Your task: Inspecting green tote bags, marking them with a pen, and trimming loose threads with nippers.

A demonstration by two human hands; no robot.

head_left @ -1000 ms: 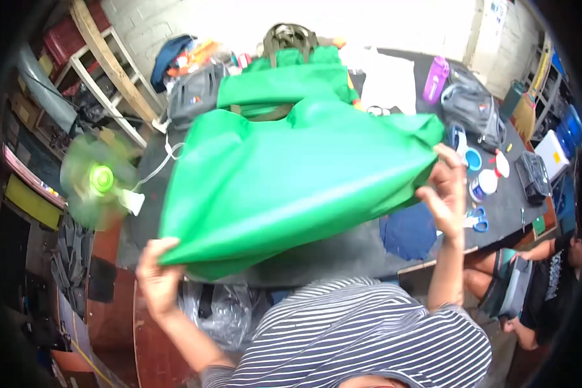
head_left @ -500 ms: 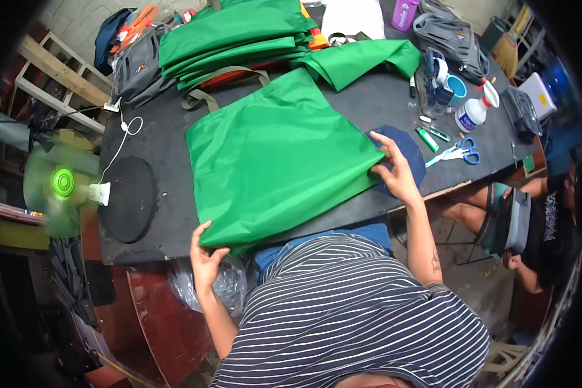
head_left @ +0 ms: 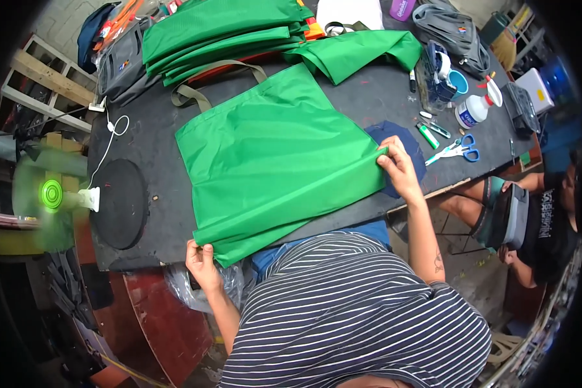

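Note:
A green tote bag [head_left: 271,149] lies on the dark table in front of me, its brown-grey handle [head_left: 197,97] at the far side. My left hand [head_left: 204,262] pinches the bag's near left corner between thumb and fingers, at the table's front edge. At the near right corner my right hand [head_left: 399,168] grips the cloth the same way. Between the two hands the near edge is drawn into a long raised fold. A dark blue round piece [head_left: 394,139] lies partly under the bag, beside my right hand.
Stacked green bags [head_left: 226,42] and another green piece [head_left: 362,55] lie behind. Scissors [head_left: 459,152], a green-labelled tube [head_left: 427,136] and a spray bottle [head_left: 475,110] stand or lie right. A spinning fan [head_left: 52,194] is left, near a black disc [head_left: 119,204]. A seated person [head_left: 517,226] is at right.
Both hands have closed on the bag's near corners, where the fingers were more spread before. The near edge is now pulled up into a straight fold. The view has shifted slightly.

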